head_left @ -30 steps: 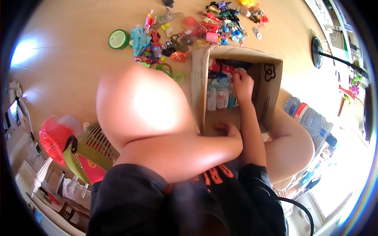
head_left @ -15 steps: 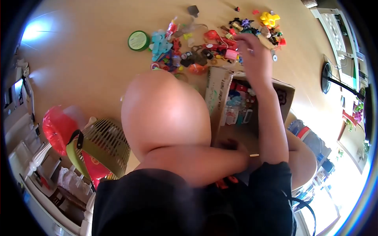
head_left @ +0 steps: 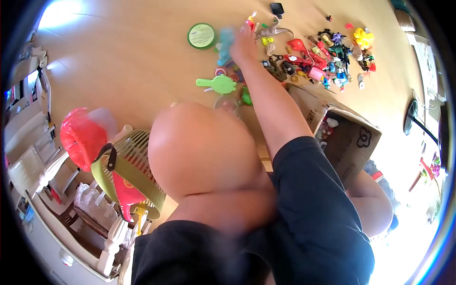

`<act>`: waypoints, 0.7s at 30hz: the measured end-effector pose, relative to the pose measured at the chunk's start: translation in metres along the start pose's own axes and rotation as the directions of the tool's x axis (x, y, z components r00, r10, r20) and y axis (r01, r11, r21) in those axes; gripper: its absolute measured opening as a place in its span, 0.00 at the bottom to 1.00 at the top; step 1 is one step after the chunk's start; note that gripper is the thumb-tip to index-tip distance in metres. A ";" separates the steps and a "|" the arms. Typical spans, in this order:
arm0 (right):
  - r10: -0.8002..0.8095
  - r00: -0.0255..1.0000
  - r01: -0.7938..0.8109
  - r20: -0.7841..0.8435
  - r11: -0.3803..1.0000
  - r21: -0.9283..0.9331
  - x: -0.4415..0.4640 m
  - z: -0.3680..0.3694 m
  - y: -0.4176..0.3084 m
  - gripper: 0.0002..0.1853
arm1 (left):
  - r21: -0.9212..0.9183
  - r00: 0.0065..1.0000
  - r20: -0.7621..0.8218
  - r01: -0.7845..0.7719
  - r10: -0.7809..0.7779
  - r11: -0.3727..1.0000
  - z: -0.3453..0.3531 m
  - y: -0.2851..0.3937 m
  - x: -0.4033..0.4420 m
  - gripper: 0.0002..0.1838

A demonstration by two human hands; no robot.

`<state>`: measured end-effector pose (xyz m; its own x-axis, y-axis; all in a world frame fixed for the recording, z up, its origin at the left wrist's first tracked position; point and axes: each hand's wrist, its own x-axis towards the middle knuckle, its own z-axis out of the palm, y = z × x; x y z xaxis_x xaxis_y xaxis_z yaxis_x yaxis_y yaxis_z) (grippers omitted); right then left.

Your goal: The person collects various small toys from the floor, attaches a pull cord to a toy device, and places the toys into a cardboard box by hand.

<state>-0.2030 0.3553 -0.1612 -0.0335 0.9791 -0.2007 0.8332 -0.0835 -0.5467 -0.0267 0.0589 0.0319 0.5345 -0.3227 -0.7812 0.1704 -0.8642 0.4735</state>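
My right hand (head_left: 243, 46) reaches forward over the floor, its fingers closed on a light-blue toy (head_left: 225, 46), which is smeared by motion. A round green-rimmed tub (head_left: 202, 36) lies to the left of it. Just beyond the fingers is a small red-and-white toy (head_left: 251, 22). Nearer to me lie a light-green paddle-shaped toy (head_left: 221, 84) and a clear round piece (head_left: 226, 104). My left forearm (head_left: 228, 204) crosses my lap behind the raised knee, and its hand is hidden behind my right sleeve.
An open cardboard box (head_left: 349, 147) holding some toys stands tilted at my right. Several mixed toys (head_left: 327, 59) are heaped beyond it. At my left are a slatted green basket (head_left: 154, 190) and a red inflated item (head_left: 81, 137). A black stand (head_left: 412, 111) is far right.
My right hand has swung left from the toys above the box to the light-blue toy and closed on it. The view has shifted. My left hand has gone out of sight.
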 end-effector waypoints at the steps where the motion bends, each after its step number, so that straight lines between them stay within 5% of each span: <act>1: -0.047 0.998 0.049 0.038 0.998 -0.048 0.000 0.006 -0.002 0.30 | -0.004 1.000 -0.004 -0.004 0.004 1.000 0.002 -0.002 -0.001 0.24; 4: -0.137 0.973 0.181 0.186 0.953 -0.244 -0.006 0.010 -0.008 0.30 | 0.001 1.000 -0.013 -0.026 0.026 1.000 0.005 -0.003 -0.003 0.23; 10: -0.110 0.946 0.152 0.306 0.982 -0.115 -0.018 0.014 0.008 0.30 | -0.006 0.999 -0.042 -0.025 0.024 1.000 0.011 -0.005 -0.009 0.23; 13: -0.295 0.930 0.325 0.220 0.939 -0.116 -0.018 0.015 0.031 0.27 | -0.020 0.998 -0.056 -0.022 0.020 1.000 0.012 0.001 -0.009 0.23; 17: -0.035 0.993 0.006 0.108 0.966 0.260 -0.030 0.001 0.027 0.20 | -0.027 0.998 -0.063 0.002 -0.003 1.000 0.011 0.002 -0.008 0.22; 21: -0.080 0.988 0.028 0.128 0.928 0.371 -0.047 -0.025 0.022 0.22 | -0.027 0.997 -0.066 0.030 -0.032 0.999 0.011 0.006 -0.007 0.22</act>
<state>-0.1694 0.3116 -0.1436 -0.1709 0.9508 -0.2585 0.5677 -0.1194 -0.8146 -0.0386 0.0518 0.0359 0.5822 -0.2690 -0.7672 0.2087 -0.8626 0.4608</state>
